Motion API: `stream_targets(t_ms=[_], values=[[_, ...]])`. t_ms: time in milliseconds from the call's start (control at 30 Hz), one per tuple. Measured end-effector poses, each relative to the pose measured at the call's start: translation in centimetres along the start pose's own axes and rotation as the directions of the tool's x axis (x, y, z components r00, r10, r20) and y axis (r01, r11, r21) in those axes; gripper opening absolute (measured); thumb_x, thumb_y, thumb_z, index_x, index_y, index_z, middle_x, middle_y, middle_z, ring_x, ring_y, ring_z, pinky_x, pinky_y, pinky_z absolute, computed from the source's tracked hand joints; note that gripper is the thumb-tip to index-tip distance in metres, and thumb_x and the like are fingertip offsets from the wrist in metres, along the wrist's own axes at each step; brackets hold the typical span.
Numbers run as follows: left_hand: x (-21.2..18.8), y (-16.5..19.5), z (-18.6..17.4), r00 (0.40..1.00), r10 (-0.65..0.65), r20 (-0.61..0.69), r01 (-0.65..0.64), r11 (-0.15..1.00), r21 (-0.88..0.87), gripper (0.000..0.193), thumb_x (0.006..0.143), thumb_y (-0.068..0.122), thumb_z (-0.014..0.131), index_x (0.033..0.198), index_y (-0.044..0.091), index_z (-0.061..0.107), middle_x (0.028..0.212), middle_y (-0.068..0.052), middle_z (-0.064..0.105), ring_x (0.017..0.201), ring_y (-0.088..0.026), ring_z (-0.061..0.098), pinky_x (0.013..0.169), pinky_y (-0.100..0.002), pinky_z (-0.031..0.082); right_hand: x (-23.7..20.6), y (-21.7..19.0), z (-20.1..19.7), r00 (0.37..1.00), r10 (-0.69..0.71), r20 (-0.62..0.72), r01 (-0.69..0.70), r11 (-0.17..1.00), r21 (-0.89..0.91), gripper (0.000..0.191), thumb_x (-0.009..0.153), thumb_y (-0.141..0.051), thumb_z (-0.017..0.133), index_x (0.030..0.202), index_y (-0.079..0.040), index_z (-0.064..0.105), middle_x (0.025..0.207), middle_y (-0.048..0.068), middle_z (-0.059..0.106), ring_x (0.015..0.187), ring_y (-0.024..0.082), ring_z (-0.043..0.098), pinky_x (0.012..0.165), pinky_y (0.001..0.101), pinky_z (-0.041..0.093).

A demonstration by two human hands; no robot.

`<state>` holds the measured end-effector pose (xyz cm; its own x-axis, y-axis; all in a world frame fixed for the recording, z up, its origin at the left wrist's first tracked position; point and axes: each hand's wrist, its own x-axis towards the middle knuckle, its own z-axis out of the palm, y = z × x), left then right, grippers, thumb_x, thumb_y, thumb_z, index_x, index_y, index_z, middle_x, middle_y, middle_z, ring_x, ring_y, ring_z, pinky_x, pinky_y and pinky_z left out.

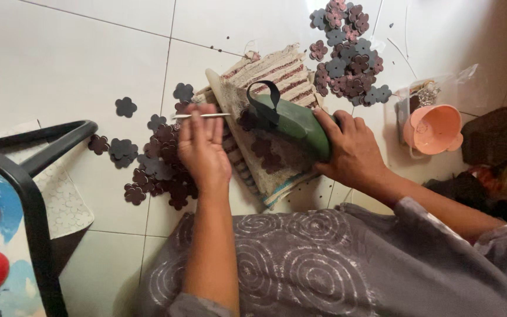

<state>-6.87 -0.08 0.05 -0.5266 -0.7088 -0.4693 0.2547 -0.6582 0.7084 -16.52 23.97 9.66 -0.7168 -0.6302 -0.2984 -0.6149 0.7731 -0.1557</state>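
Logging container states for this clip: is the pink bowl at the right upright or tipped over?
Upright. The pink bowl sits on the white tiled floor with its round opening facing up toward the camera; whether it holds anything, cannot tell.

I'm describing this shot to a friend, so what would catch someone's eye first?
At centre, the right hand grips a green iron on a folded striped cloth, while the left hand holds a thin metal rod. Dark flower cutouts lie heaped on the white tiled floor.

White glossy floor tiles (77, 64) (thin dark grout lines) under soft light, a black metal frame (30, 194) at left.
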Motion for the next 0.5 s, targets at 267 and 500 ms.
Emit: stream_targets(t_ms=[267,500], values=[[-6.1,-1.9,-1.8,0.962,0.135,0.236,-0.181,0.966,0.187,0.019,0.111,0.011,0.056,0.125,0.003,0.065,0.118,-0.012,0.074,0.112,-0.020,0.073,0.094,-0.035,0.064,-1.6,3.7,2.1,0.997,0.053,0.049,-0.072,0.759,0.648,0.097,0.067,-0.021,0.080,0.154,-0.006,0.037,0.140,0.020,0.056,0.132,0.034,0.055,0.110,0.0429,0.044],[-7.3,-4.4,-2.4,0.899,0.152,0.411,-0.326,0.858,0.397,0.019,0.110,0.007,0.060,0.126,0.001,0.065,0.118,-0.009,0.074,0.110,-0.015,0.072,0.096,-0.030,0.062,-3.9,5.3,4.3,0.995,0.095,-0.017,-0.064,0.784,0.618,0.098,0.069,-0.017,0.082,0.155,-0.002,0.037,0.142,0.022,0.054,0.134,0.034,0.054,0.112,0.0417,0.043]])
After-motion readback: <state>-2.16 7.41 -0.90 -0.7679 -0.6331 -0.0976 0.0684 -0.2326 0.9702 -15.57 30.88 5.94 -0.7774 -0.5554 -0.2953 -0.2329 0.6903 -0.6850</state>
